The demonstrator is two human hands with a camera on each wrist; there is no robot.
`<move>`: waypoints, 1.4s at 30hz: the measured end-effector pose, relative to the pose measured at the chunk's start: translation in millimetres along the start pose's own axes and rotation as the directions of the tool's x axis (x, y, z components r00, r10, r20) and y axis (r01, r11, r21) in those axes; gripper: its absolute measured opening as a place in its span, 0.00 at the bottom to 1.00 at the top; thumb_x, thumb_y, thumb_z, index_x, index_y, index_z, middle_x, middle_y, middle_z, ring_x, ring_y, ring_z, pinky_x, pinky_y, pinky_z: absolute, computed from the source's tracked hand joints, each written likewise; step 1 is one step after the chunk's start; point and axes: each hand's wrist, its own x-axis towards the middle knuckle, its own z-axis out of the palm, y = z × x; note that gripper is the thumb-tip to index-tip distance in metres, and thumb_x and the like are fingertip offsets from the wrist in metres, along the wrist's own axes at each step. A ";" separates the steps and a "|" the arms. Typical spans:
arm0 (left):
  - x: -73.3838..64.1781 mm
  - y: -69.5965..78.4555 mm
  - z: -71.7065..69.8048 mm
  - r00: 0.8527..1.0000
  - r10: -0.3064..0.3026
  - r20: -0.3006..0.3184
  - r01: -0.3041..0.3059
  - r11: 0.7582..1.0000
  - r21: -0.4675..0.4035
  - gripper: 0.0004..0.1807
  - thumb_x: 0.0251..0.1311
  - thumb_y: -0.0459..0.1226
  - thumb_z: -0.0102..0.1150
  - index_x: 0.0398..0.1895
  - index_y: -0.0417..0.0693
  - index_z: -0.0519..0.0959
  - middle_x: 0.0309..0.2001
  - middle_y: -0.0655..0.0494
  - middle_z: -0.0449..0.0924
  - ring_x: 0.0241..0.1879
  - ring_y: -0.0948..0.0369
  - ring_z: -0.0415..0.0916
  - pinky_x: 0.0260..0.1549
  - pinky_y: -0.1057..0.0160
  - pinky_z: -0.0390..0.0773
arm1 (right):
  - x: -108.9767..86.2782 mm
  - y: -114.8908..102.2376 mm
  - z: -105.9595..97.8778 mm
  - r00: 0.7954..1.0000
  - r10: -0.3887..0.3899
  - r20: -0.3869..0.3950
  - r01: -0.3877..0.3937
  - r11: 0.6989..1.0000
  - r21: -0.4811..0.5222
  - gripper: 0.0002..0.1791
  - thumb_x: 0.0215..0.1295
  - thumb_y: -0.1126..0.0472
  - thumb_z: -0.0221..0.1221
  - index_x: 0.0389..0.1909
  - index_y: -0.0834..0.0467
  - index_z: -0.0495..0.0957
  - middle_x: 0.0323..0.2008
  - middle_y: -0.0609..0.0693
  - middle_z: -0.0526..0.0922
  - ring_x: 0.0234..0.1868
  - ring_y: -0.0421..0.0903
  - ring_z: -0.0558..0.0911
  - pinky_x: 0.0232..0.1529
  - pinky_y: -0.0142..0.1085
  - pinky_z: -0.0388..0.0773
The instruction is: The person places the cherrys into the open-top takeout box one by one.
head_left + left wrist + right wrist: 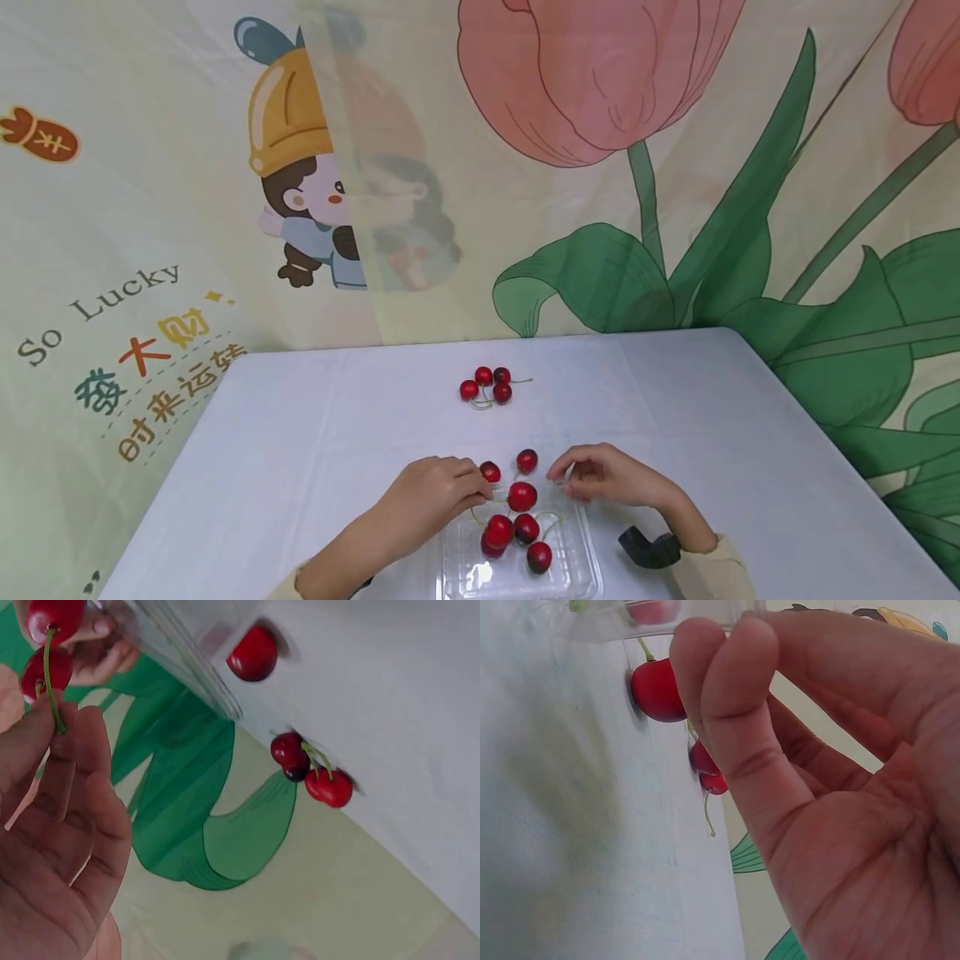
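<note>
My left hand (438, 500) is over the left far edge of a clear plastic box (592, 575). Its thumb and fingertips pinch the green stem (51, 682) of a red cherry (522, 497), which hangs over the box. Below it, several dark red cherries (538, 557) sit inside the box. My right hand (611, 475) is at the box's far right corner, where its bent thumb and finger (739, 667) grip the clear rim. Just beyond the box, two cherries lie on the table, one (490, 472) by my left fingertips and another (527, 461) between the hands.
Farther back on the white-covered table (360, 433) lies a small group of cherries (502, 392) with stems. A printed curtain (420, 167) with tulips hangs behind the table's far edge. A black strap piece (648, 548) is at my right wrist.
</note>
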 end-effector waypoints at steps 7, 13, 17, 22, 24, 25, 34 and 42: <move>-2.4 9.2 8.7 0.983 0.067 0.172 -0.077 0.996 0.049 0.04 0.55 0.41 0.70 0.34 0.58 0.86 0.33 0.69 0.82 0.34 0.73 0.78 0.30 0.80 0.70 | 1.0 -0.8 0.3 1.000 0.010 0.000 -0.010 1.000 -0.009 0.13 0.68 0.67 0.58 0.50 0.68 0.78 0.42 0.69 0.80 0.23 0.44 0.76 0.29 0.30 0.79; -4.8 10.6 16.0 0.959 0.064 0.277 -0.084 0.995 0.060 0.03 0.56 0.42 0.68 0.34 0.61 0.87 0.33 0.71 0.81 0.34 0.75 0.76 0.29 0.80 0.66 | 1.9 -2.4 -0.2 1.000 0.023 0.000 -0.023 1.000 -0.017 0.12 0.68 0.66 0.58 0.50 0.67 0.78 0.43 0.68 0.80 0.24 0.37 0.76 0.29 0.29 0.79; -6.9 10.6 21.8 0.959 0.092 0.268 -0.122 0.988 0.097 0.02 0.55 0.43 0.69 0.32 0.63 0.86 0.31 0.72 0.80 0.32 0.75 0.76 0.26 0.80 0.63 | 2.2 -2.5 -0.6 1.000 0.026 -0.001 -0.026 1.000 -0.015 0.12 0.68 0.67 0.58 0.50 0.67 0.78 0.43 0.68 0.80 0.24 0.37 0.76 0.29 0.29 0.79; -8.1 10.8 26.8 0.950 0.064 0.304 -0.091 0.993 0.076 0.04 0.55 0.42 0.70 0.32 0.64 0.86 0.30 0.73 0.79 0.32 0.75 0.75 0.27 0.79 0.63 | 2.3 -2.5 -0.3 1.000 0.030 -0.001 -0.030 0.999 -0.012 0.13 0.68 0.66 0.58 0.50 0.68 0.78 0.43 0.68 0.80 0.24 0.37 0.76 0.29 0.29 0.79; -8.2 10.8 28.5 0.945 0.049 0.324 -0.072 0.996 0.059 0.04 0.55 0.41 0.70 0.33 0.63 0.86 0.30 0.73 0.79 0.32 0.75 0.74 0.28 0.79 0.65 | 2.2 -2.4 0.0 0.999 0.034 -0.002 -0.034 0.999 -0.011 0.12 0.68 0.66 0.58 0.50 0.68 0.78 0.43 0.68 0.80 0.24 0.37 0.76 0.29 0.29 0.79; -8.4 10.7 29.3 0.943 0.045 0.331 -0.066 0.996 0.053 0.04 0.55 0.41 0.70 0.33 0.63 0.86 0.30 0.72 0.79 0.32 0.75 0.74 0.28 0.79 0.65 | 2.1 -2.3 0.1 0.999 0.035 -0.003 -0.035 0.999 -0.012 0.12 0.68 0.66 0.58 0.50 0.67 0.78 0.43 0.68 0.80 0.24 0.37 0.76 0.29 0.29 0.79; -5.0 4.8 23.9 0.952 0.048 0.303 -0.033 0.998 -0.055 0.06 0.58 0.44 0.68 0.38 0.59 0.85 0.35 0.71 0.82 0.36 0.74 0.76 0.35 0.77 0.72 | 0.2 -0.4 -0.1 1.000 0.012 -0.001 -0.012 1.000 -0.012 0.12 0.68 0.67 0.57 0.50 0.67 0.78 0.43 0.68 0.80 0.23 0.43 0.76 0.29 0.30 0.79; 5.3 -24.3 12.3 0.968 -0.104 0.227 0.161 0.955 -0.250 0.10 0.64 0.39 0.62 0.47 0.49 0.83 0.41 0.60 0.84 0.41 0.66 0.79 0.44 0.70 0.79 | 0.0 -0.3 0.2 1.000 0.022 0.001 -0.022 1.000 -0.001 0.13 0.68 0.66 0.57 0.50 0.68 0.78 0.44 0.68 0.80 0.23 0.43 0.76 0.30 0.29 0.79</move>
